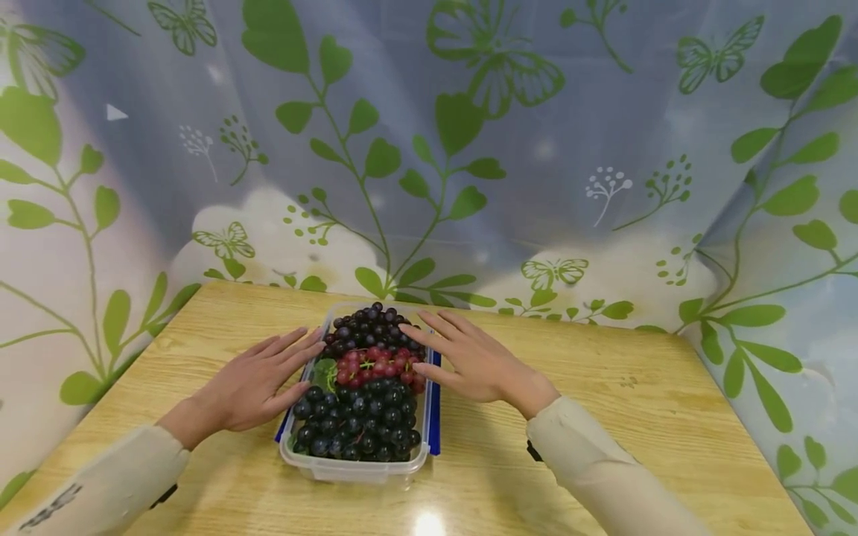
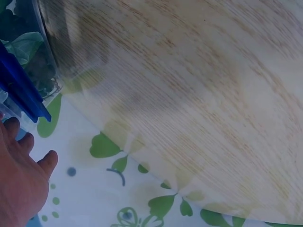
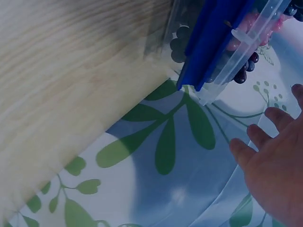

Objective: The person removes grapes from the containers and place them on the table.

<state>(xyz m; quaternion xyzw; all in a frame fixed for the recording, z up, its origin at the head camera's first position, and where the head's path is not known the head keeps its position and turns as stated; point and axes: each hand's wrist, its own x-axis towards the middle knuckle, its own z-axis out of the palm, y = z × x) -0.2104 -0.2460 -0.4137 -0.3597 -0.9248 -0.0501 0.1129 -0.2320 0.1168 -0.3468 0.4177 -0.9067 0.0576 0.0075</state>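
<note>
A clear plastic box (image 1: 362, 469) with blue side clips (image 1: 435, 424) stands on the table, filled with grapes. Black grapes (image 1: 358, 420) fill the near end, red grapes (image 1: 378, 366) lie across the middle, and smaller dark grapes (image 1: 375, 324) are heaped at the far end. A green leaf (image 1: 325, 372) shows at the left wall. My left hand (image 1: 255, 383) is spread flat at the box's left rim, fingers extended. Over the right rim, my right hand (image 1: 472, 357) reaches with straight, parted fingers, its fingertips overlapping the red and far dark grapes in the head view. Neither hand grips anything.
The box rests on a wood-grain table (image 1: 590, 417). Behind and beside the table hangs a curtain (image 1: 536, 186) printed with green leaves and butterflies. Blue clips (image 2: 21, 85) jut out from the box's sides.
</note>
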